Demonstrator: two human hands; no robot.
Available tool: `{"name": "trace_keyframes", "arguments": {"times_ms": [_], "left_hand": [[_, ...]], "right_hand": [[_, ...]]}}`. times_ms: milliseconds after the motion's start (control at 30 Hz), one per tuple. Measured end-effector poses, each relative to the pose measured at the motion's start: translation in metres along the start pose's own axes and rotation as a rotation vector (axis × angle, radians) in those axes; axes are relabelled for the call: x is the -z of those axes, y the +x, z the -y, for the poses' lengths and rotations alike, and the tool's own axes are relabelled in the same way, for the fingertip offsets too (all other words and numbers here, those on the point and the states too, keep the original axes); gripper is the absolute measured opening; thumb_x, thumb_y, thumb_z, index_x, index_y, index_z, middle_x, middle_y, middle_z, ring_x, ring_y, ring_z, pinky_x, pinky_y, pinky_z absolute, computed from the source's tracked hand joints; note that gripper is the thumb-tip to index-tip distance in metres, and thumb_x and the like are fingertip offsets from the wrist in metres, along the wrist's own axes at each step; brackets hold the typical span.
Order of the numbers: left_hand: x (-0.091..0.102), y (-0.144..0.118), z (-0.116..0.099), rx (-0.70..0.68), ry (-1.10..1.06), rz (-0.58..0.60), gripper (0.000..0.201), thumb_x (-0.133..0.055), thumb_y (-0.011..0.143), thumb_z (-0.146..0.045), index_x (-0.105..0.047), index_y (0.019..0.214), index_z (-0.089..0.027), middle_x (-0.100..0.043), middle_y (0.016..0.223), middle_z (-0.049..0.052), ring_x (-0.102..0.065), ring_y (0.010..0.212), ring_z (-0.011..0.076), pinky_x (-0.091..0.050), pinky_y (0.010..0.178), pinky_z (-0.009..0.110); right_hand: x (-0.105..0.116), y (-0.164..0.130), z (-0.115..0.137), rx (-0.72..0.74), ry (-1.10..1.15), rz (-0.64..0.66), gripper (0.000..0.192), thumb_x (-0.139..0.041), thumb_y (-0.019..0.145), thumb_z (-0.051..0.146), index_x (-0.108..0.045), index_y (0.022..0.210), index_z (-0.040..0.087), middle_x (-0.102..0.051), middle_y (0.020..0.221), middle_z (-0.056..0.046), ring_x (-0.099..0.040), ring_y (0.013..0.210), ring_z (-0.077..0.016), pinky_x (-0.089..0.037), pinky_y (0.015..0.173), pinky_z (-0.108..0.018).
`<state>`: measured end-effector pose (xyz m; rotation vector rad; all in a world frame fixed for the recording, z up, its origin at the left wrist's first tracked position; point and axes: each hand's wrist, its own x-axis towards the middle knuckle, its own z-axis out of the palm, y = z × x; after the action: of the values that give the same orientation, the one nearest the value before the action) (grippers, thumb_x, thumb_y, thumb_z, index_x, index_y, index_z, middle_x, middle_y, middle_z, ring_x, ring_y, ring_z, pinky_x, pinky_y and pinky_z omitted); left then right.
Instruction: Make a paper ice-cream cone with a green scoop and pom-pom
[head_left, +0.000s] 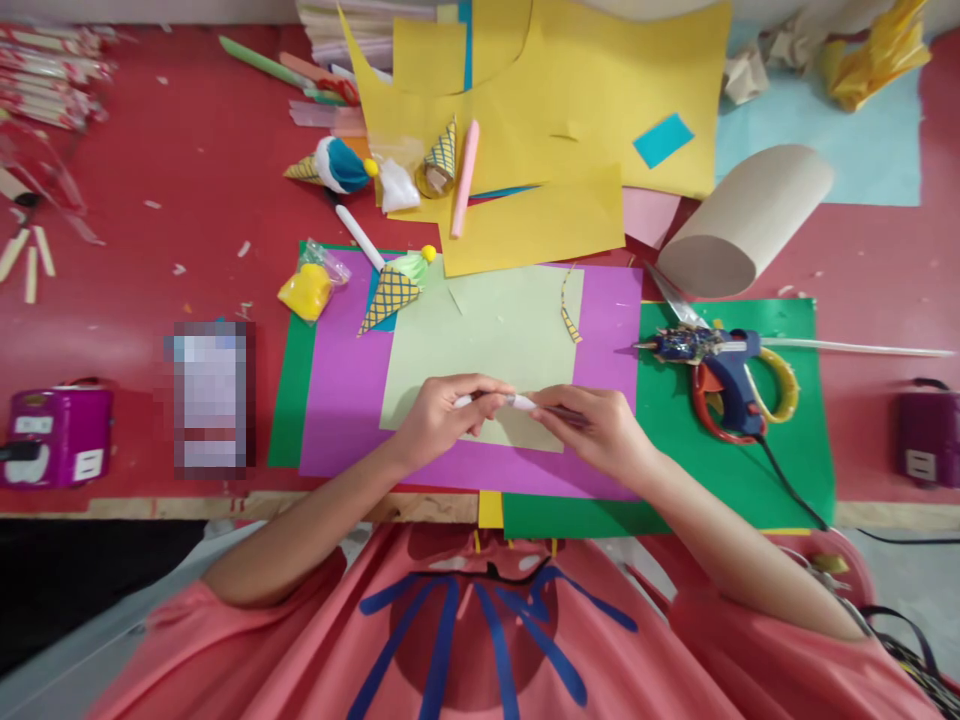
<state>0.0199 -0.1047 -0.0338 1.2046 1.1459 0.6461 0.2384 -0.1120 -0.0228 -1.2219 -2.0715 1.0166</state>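
Observation:
My left hand (457,412) pinches a slim white pen-like stick (519,402) between thumb and fingers, above a pale green sheet (480,330). The fingers of my right hand (592,425) are closed on the stick's other end. Something dark shows under those fingers, but I cannot make it out. Beyond my left hand lies a paper cone with blue crosshatching (391,297), topped with pale green and a yellow ball. A white stick (360,237) lies against it. A narrow patterned paper strip (569,315) curls on the sheet, beyond my right hand.
A blue glue gun (739,370) rests over scissors (780,385) on green sheets (787,470) at right. Behind it lies a cardboard tube (750,220). Yellow sheets (562,220), a blue-topped cone (341,165) and a pink stick (465,180) are at the back. A blurred phone-like rectangle (214,395) lies left.

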Motion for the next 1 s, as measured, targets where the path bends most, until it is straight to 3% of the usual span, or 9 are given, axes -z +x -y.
{"name": "trace_keyframes", "arguments": {"times_ms": [300, 467, 533, 600, 667, 767, 833, 900, 1000], "left_hand": [[-0.001, 0.004, -0.005, 0.031, -0.037, -0.026, 0.025, -0.067, 0.084, -0.041, -0.074, 0.089, -0.017, -0.056, 0.057, -0.004, -0.047, 0.045, 0.0035, -0.041, 0.045, 0.016], [0.005, 0.009, -0.011, 0.038, -0.126, -0.039, 0.033, -0.068, 0.083, -0.046, -0.069, 0.102, -0.020, -0.057, 0.061, -0.005, -0.042, 0.044, 0.0034, -0.035, 0.042, 0.017], [0.009, 0.011, -0.012, 0.007, -0.228, -0.144, 0.035, -0.066, 0.083, -0.051, -0.067, 0.100, -0.020, -0.048, 0.054, -0.007, -0.035, 0.042, 0.0039, -0.028, 0.039, 0.018], [0.011, 0.013, -0.012, 0.032, -0.328, -0.218, 0.036, -0.064, 0.083, -0.054, -0.065, 0.085, -0.018, -0.034, 0.045, -0.009, -0.025, 0.038, 0.0042, -0.021, 0.037, 0.019], [0.010, 0.015, -0.010, 0.105, -0.411, -0.256, 0.037, -0.064, 0.082, -0.055, -0.062, 0.077, -0.018, -0.027, 0.041, -0.011, -0.021, 0.035, 0.0038, -0.020, 0.036, 0.019], [0.001, 0.018, -0.007, 0.162, -0.507, -0.299, 0.032, -0.065, 0.084, -0.050, -0.063, 0.094, -0.019, -0.058, 0.054, -0.005, -0.054, 0.047, 0.0066, -0.044, 0.047, 0.018], [-0.011, 0.020, -0.008, 0.109, -0.526, -0.277, 0.032, -0.064, 0.087, -0.044, -0.061, 0.109, -0.021, -0.074, 0.095, 0.003, -0.071, 0.089, 0.0117, -0.057, 0.080, 0.023], [-0.025, 0.020, -0.009, 0.009, -0.465, -0.221, 0.032, -0.060, 0.091, -0.040, -0.058, 0.119, -0.024, -0.065, 0.130, 0.004, -0.061, 0.124, 0.0144, -0.048, 0.106, 0.029], [-0.047, 0.017, -0.011, -0.100, -0.230, -0.145, 0.039, -0.049, 0.097, -0.042, -0.050, 0.134, -0.029, -0.046, 0.152, -0.002, -0.039, 0.145, 0.0180, -0.033, 0.122, 0.036]], "right_hand": [[-0.006, 0.002, 0.006, -0.060, 0.009, -0.021, 0.021, -0.055, 0.095, 0.030, -0.070, 0.092, 0.016, -0.074, 0.077, -0.006, -0.063, 0.060, -0.0107, -0.047, 0.056, -0.021], [0.022, 0.019, 0.002, -0.209, 0.068, 0.092, 0.020, -0.057, 0.093, 0.032, -0.070, 0.098, 0.017, -0.074, 0.083, -0.005, -0.067, 0.069, -0.0136, -0.051, 0.062, -0.023], [0.040, 0.031, 0.000, -0.212, -0.009, -0.030, 0.024, -0.054, 0.094, 0.032, -0.069, 0.108, 0.020, -0.074, 0.092, -0.008, -0.068, 0.077, -0.0179, -0.054, 0.066, -0.029], [0.054, 0.042, 0.000, -0.134, -0.084, -0.213, 0.033, -0.053, 0.095, 0.034, -0.061, 0.126, 0.025, -0.066, 0.123, -0.012, -0.065, 0.107, -0.0256, -0.055, 0.084, -0.038], [0.057, 0.048, 0.003, -0.073, -0.119, -0.331, 0.047, -0.055, 0.094, 0.039, -0.049, 0.139, 0.032, -0.049, 0.147, -0.010, -0.042, 0.140, -0.0317, -0.046, 0.105, -0.048], [0.032, 0.047, 0.014, -0.066, -0.044, -0.373, 0.058, -0.051, 0.094, 0.049, -0.034, 0.149, 0.037, -0.030, 0.160, -0.003, -0.012, 0.154, -0.0323, -0.029, 0.119, -0.058], [0.001, 0.043, 0.020, -0.099, 0.124, -0.340, 0.056, -0.038, 0.098, 0.051, -0.028, 0.151, 0.036, -0.021, 0.164, 0.001, -0.011, 0.154, -0.0275, -0.023, 0.123, -0.055], [-0.030, 0.042, 0.024, -0.191, 0.334, -0.298, 0.056, -0.023, 0.101, 0.051, -0.019, 0.154, 0.033, -0.016, 0.166, 0.000, -0.013, 0.154, -0.0209, -0.021, 0.125, -0.049], [-0.061, 0.048, 0.024, -0.366, 0.479, -0.374, 0.061, -0.005, 0.101, 0.051, -0.005, 0.157, 0.028, -0.011, 0.167, 0.000, -0.008, 0.155, -0.0168, -0.018, 0.126, -0.046]]}}
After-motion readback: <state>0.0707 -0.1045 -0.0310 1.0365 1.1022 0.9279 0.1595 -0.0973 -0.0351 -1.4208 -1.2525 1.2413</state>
